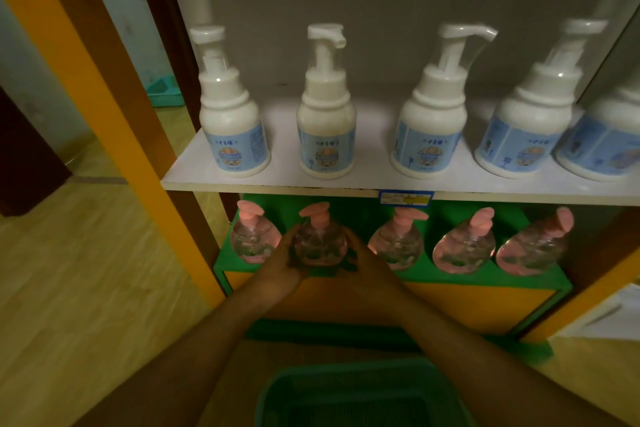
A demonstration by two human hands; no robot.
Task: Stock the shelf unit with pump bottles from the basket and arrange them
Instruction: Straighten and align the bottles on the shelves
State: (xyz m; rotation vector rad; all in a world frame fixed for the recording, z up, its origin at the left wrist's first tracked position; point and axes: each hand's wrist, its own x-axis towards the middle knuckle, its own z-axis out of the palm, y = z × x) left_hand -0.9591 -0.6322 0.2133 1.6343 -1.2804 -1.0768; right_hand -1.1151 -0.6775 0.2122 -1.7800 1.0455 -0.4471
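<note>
A clear round pump bottle with a pink pump head stood upright on the green lower shelf, cupped between the fingers of the left hand and right hand. Four matching pink-topped bottles stood in the same row beside those fingers, one left, three right. The green basket sat below the wrists.

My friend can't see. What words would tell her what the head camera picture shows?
Two hands, left hand and right hand, hold a clear pink-pump bottle on the green lower shelf, second in a row of five. Above, white pump bottles line a white shelf; a green basket sits below.
</note>
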